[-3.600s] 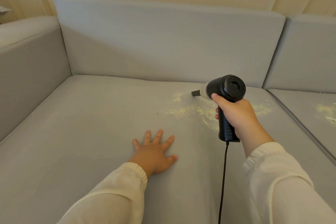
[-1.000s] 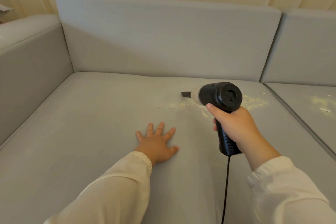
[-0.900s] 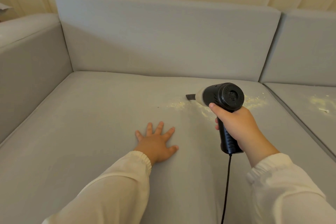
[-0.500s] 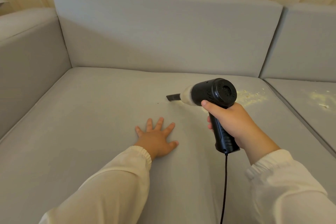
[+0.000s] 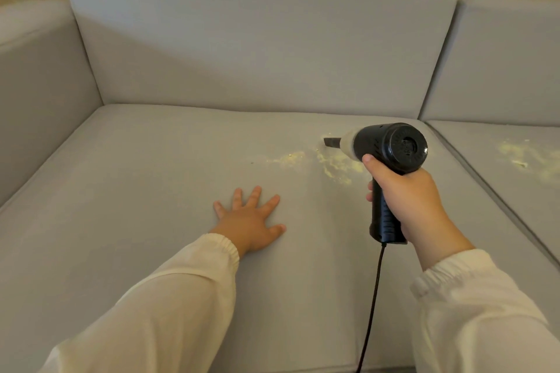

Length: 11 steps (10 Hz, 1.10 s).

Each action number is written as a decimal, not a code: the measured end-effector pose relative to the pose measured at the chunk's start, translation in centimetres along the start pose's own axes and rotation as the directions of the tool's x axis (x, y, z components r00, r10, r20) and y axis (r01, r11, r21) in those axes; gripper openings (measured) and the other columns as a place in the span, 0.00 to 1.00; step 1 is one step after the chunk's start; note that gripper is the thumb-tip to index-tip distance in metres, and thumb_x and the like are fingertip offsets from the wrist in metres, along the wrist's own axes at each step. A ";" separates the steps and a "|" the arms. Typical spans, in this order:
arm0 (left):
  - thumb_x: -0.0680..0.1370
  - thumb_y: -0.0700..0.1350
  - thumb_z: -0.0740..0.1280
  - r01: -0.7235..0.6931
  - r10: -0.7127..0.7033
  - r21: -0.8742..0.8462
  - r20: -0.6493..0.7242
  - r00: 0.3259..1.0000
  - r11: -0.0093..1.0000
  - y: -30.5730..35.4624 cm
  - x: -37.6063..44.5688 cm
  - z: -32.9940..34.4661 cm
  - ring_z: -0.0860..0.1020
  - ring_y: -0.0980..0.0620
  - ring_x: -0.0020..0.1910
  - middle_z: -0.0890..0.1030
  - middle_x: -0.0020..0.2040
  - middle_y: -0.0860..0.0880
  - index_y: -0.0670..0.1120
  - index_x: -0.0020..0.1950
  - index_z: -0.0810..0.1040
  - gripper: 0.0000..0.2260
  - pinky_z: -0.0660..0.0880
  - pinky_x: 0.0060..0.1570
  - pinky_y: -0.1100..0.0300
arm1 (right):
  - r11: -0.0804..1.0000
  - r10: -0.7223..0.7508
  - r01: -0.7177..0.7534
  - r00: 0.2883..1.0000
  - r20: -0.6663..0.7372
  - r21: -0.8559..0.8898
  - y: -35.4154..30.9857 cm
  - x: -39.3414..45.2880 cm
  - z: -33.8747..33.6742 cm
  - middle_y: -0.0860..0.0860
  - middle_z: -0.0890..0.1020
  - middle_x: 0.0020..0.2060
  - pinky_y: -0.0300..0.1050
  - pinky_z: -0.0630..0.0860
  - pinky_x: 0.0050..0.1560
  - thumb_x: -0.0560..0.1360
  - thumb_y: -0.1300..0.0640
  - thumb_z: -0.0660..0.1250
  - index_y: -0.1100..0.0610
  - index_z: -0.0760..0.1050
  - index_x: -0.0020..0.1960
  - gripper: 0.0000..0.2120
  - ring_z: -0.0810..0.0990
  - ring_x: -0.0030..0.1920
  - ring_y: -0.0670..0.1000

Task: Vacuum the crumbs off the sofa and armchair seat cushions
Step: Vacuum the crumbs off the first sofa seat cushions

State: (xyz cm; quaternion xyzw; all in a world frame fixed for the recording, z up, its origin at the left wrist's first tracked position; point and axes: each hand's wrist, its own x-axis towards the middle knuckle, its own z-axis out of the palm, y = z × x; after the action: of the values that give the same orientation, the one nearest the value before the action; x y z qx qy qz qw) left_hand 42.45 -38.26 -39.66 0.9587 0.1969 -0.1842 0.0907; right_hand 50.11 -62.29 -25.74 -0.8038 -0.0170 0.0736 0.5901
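Head cam has the black handheld vacuum point(image 5: 391, 148) gripped in the right hand point(image 5: 409, 203), fingers wrapped tight round the handle, nozzle pointing away to the left. No readable branding on it, the end cap is too blurry. Yellowish crumbs point(image 5: 336, 165) sit on the seat cushion point(image 5: 151, 175) just past that hand. Left hand point(image 5: 251, 221) lies flat and spread, holding nothing. More crumbs point(image 5: 521, 157) on the next cushion point(image 5: 500, 179) to the right. Cord point(image 5: 372, 306) dangles down.

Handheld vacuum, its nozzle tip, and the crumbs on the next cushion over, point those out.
handheld vacuum point(image 5: 391, 145), head view, black motor body
nozzle tip point(image 5: 331, 142), head view, dark flat end
crumbs point(image 5: 518, 152), head view, pale patch on right cushion
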 end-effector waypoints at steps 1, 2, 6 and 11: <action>0.79 0.75 0.49 0.001 -0.001 0.006 0.008 1.000 1.000 0.2 -0.1 -0.1 0.37 0.40 0.83 0.36 0.84 0.56 0.70 0.81 0.39 0.34 0.43 0.73 0.24 | 1.000 0.011 -0.011 1.000 0.026 -0.003 0.0 0.3 0.1 0.60 0.87 0.45 0.53 0.84 0.47 0.76 0.45 0.77 0.52 0.81 0.49 0.12 0.87 0.38 0.54; 0.79 0.75 0.49 0.001 -0.001 0.009 0.006 1.000 1.000 0.2 -0.2 -0.2 0.37 0.40 0.83 0.36 0.84 0.56 0.70 0.81 0.39 0.34 0.44 0.73 0.24 | 1.000 0.016 -0.016 0.997 0.069 -0.013 -0.2 0.2 0.4 0.60 0.87 0.45 0.51 0.84 0.46 0.76 0.45 0.77 0.52 0.81 0.50 0.11 0.86 0.37 0.53; 0.79 0.75 0.49 0.000 0.000 0.011 0.013 1.000 1.000 0.2 -0.1 -0.2 0.36 0.40 0.83 0.36 0.84 0.56 0.70 0.81 0.39 0.34 0.43 0.73 0.24 | 1.000 0.009 -0.007 0.985 0.172 -0.012 -0.6 -0.5 0.9 0.58 0.87 0.40 0.53 0.84 0.47 0.77 0.46 0.75 0.53 0.82 0.50 0.11 0.86 0.36 0.53; 0.79 0.75 0.49 0.003 -0.003 0.007 0.013 1.000 1.000 0.2 -0.1 -0.3 0.36 0.40 0.83 0.36 0.84 0.56 0.70 0.81 0.39 0.34 0.42 0.73 0.24 | 0.997 -0.004 0.027 0.952 0.306 -0.071 -0.8 -1.1 1.3 0.55 0.87 0.38 0.51 0.84 0.45 0.76 0.44 0.76 0.55 0.83 0.51 0.14 0.87 0.36 0.52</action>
State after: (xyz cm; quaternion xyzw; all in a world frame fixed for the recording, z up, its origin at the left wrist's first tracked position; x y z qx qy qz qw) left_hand 42.53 -38.42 -39.37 0.9575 0.1972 -0.1911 0.0881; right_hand 48.86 -60.94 -25.29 -0.8038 -0.1172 0.1920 0.5508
